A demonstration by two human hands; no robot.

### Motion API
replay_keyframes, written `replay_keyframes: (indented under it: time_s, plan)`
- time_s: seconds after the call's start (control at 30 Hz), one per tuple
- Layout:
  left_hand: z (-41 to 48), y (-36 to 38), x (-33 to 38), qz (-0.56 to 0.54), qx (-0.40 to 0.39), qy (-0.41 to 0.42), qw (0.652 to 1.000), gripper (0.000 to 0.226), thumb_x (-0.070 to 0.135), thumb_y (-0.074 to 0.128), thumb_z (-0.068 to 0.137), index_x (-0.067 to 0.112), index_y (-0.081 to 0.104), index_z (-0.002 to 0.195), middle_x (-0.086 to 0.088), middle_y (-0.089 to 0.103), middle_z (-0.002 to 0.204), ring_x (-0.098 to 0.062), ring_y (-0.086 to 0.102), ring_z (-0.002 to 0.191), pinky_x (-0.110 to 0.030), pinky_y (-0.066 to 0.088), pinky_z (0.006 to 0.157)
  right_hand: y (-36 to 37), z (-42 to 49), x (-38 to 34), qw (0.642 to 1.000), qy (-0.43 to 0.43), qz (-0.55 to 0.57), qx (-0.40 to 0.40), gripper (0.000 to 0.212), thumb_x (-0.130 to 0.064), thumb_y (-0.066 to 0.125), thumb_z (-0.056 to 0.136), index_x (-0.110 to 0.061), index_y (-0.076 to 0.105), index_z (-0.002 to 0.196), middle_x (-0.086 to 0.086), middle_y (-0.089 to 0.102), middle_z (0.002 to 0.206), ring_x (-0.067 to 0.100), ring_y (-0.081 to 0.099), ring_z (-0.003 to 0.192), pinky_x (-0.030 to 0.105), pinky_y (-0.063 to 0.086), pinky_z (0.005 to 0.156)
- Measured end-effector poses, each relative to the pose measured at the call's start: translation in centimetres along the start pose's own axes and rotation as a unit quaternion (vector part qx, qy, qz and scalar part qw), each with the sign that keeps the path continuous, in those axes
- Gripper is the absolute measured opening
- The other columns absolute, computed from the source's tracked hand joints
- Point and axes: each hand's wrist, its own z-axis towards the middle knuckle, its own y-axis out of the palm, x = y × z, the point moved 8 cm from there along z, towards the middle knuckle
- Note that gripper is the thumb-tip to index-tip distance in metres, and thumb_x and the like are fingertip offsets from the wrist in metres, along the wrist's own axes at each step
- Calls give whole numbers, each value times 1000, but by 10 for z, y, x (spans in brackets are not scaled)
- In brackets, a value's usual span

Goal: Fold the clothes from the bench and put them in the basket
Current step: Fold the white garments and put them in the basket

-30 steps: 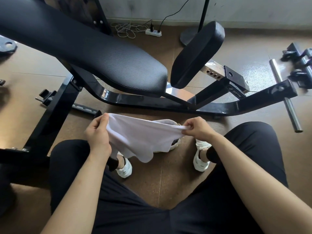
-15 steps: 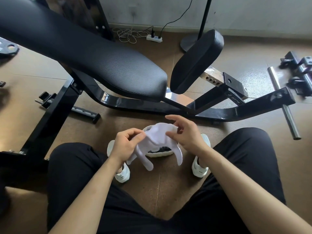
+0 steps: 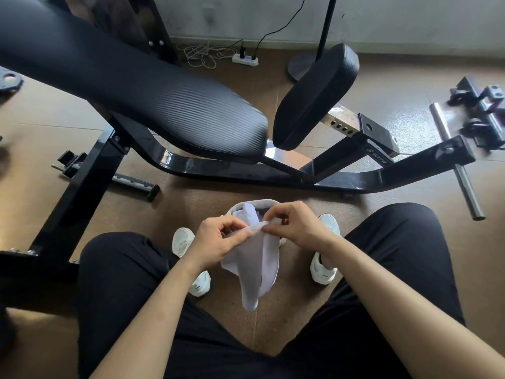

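Note:
A white garment (image 3: 255,266) hangs folded in half between my knees, its lower end drooping toward the floor. My left hand (image 3: 216,240) pinches its top edge from the left. My right hand (image 3: 296,225) pinches the same edge from the right, fingertips nearly touching the left ones. Just behind the hands a small pale basket (image 3: 255,205) stands on the floor between my feet, with white cloth inside; my hands and the garment hide most of it. The black padded bench (image 3: 153,105) stretches across the upper view, and its pad is bare.
The bench's black steel frame (image 3: 246,173) runs along the floor just beyond the basket. A steel bar (image 3: 456,162) and clamps (image 3: 483,110) lie at the right. A power strip with cables (image 3: 244,59) and a stand base (image 3: 300,68) sit by the wall. My white shoes flank the basket.
The garment was stretched wide between my hands a second ago. My hands came together, doubling it over, and it now hangs longer and narrower above the basket.

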Motion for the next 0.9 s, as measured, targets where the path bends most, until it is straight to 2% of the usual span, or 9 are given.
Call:
replay_keyframes:
  time_s: [0.17,0.33,0.4,0.53,0.7,0.8,0.9]
  plan:
    - [-1,-10,-18,35,14,-35,999,2,32,78,89,34,77,87,9,72,84,-20,66,85,-38,56,74,-34,1,16,996,37,23,72,5,-25,78,89,-25,74,91,-1,73,89,18,70,76,28,59,63]
    - [0,-18,-20,96,8,-30,995,2,35,76,89,34,76,87,20,70,80,-7,64,78,-25,51,65,-73,-5,30,981,49,65,177,6,-19,78,89,-21,74,92,-9,69,83,-7,60,71,10,46,65]
    - [1,-24,-26,111,18,-39,993,2,35,76,89,34,76,87,20,70,78,-4,64,74,-28,52,65,-86,-8,37,970,62,87,216,6,-17,78,90,-21,74,93,-10,67,82,-9,58,69,9,46,63]
    - [4,-30,-41,130,32,-53,990,6,31,78,88,32,77,82,12,73,76,-12,68,73,-41,55,70,-104,-10,52,950,82,102,282,7,-18,79,88,-21,75,93,-7,65,76,3,54,65,17,46,64]
    - [4,-35,-40,128,55,-49,989,12,24,77,90,34,77,84,15,74,79,-7,68,78,-32,53,73,-124,-16,67,926,112,112,343,5,-19,78,88,-23,76,90,-4,67,77,9,58,71,36,56,71]
    - [2,-42,-32,71,113,-39,990,15,19,76,91,33,76,84,19,75,81,3,67,76,-18,51,71,-130,-19,74,914,123,118,367,5,-19,77,88,-24,75,90,-3,68,79,12,60,74,40,58,78]
    - [0,-50,-26,-81,199,-46,976,11,13,75,91,23,77,86,15,76,75,1,68,73,-13,53,67,-123,-18,80,919,145,105,351,6,-18,77,89,-20,75,94,-2,70,83,14,64,78,39,61,81]
